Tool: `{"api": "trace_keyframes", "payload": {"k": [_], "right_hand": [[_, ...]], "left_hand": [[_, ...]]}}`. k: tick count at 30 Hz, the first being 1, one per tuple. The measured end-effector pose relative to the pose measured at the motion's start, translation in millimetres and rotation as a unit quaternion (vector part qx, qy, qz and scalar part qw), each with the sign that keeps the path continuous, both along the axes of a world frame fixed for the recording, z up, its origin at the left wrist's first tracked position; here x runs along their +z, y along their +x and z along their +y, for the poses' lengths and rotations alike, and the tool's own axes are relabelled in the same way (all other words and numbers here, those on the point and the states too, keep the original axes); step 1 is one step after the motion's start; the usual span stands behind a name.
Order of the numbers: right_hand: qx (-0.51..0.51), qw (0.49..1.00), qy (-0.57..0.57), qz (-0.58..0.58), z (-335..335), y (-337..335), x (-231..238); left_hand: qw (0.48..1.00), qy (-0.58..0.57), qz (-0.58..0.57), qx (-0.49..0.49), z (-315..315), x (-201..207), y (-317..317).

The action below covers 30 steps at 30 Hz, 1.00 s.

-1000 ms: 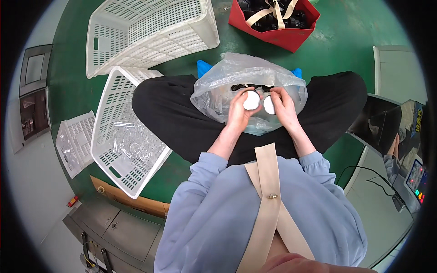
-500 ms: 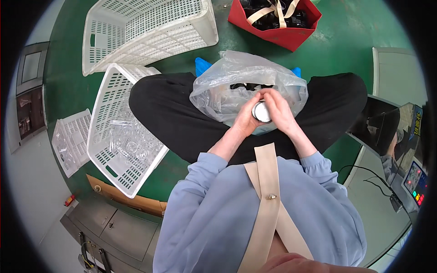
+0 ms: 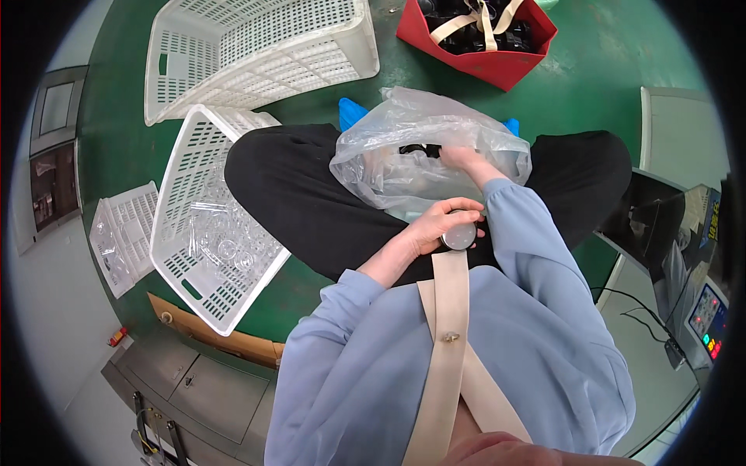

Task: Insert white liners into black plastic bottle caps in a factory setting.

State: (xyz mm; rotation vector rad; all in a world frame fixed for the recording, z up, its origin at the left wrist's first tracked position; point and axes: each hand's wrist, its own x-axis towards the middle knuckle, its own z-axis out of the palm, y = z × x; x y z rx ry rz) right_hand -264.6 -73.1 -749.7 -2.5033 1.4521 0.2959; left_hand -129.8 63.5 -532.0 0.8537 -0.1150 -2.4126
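Note:
My left hand (image 3: 429, 228) is closed round a small round piece with a flat silver-grey top and dark side (image 3: 459, 237), held close to my lap. Its exact kind does not show. My right hand (image 3: 457, 156) reaches into the opening of a clear plastic bag (image 3: 396, 185) between my legs. Its fingers are hidden among the bag's folds, beside some black pieces (image 3: 420, 148) lying inside.
Left of my knee, a white perforated crate (image 3: 172, 233) holds many clear plastic parts (image 3: 229, 241). Beyond it stands a larger white crate (image 3: 311, 66). A red box (image 3: 497, 70) with black items is at the far right; a lit control panel (image 3: 709, 318) is near right.
My hands have parted. The left has drawn the round silver-topped piece back toward my body, while the right has let go of it and moved forward into the bag.

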Motion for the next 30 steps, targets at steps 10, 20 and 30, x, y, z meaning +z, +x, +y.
{"api": "trace_keyframes", "payload": {"k": [10,20,30], "right_hand": [[-0.065,0.986,0.151,-0.001,18,10,52],[0.0,0.975,0.074,-0.212,41,-10,219],[0.023,0.956,0.012,-0.292,60,-27,251]], "left_hand": [[0.997,0.017,-0.036,0.068,2,-19,2],[0.993,0.001,-0.078,0.088,-4,-21,2],[0.982,-0.037,-0.147,0.115,-3,-15,3]]}}
